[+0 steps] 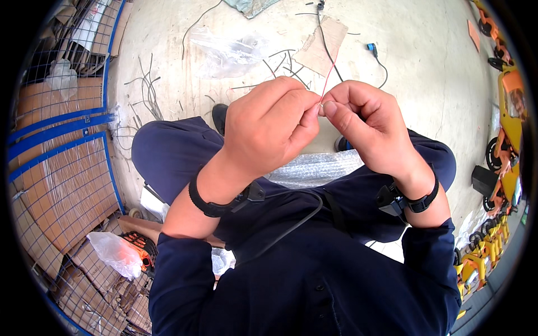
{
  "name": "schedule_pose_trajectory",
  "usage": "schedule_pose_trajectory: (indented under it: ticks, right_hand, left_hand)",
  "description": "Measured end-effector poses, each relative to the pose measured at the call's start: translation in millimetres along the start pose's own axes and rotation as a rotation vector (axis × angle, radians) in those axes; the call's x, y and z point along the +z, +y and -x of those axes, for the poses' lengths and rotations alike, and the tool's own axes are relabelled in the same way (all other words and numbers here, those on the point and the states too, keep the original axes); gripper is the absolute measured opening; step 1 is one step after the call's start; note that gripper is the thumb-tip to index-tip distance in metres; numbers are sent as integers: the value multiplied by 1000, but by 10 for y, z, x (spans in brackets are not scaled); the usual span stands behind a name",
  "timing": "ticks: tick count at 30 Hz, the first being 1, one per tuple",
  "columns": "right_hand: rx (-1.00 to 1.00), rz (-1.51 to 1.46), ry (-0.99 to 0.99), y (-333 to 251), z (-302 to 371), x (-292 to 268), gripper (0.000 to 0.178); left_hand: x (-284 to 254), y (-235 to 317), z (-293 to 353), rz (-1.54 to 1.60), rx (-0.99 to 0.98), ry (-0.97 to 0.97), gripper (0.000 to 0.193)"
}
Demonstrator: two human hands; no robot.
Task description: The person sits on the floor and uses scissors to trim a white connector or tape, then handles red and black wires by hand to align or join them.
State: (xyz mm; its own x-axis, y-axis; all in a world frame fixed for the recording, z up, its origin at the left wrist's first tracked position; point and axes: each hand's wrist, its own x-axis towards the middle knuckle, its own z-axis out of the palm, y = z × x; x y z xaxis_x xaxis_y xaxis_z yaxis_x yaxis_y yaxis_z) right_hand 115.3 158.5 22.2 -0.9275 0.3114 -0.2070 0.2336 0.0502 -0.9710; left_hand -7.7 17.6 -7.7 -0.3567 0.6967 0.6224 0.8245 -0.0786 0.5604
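My left hand (268, 127) and my right hand (374, 130) meet fingertip to fingertip in front of my chest. Both are closed in a pinch on a thin red wire (328, 78), which rises from between the fingers toward a black cable (325, 33) beyond. The wire's end is mostly hidden by my fingertips; a small pale bit shows there. Whether the red wire joins the black cable I cannot tell. Each wrist wears a black strap with a small box. Another dark cable (297, 224) curves across my lap.
On the floor lie clear plastic (235, 55), a cardboard piece (322, 46), a blue-ended connector (372, 48) and several cable offcuts (147, 89). Bubble wrap (319, 168) lies between my legs. A blue mesh cage (67, 185) with cardboard stands left; yellow-orange wheeled machines (509, 145) line the right.
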Motion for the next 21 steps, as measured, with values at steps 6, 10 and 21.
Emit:
schedule_pose_trajectory:
  ticks: [6,10,21]
  right_hand:
    - [44,-102,-17,-3,-11,32,13]
    - [138,-175,-69,-107,-26,-12,14]
    - [277,-350,-115,-98,-36,-56,16]
  left_hand:
    - [20,17,16,-21,-31,56,14]
    - [1,30,21,-5,-57,63,14]
    - [30,14,9,6,-46,152,17]
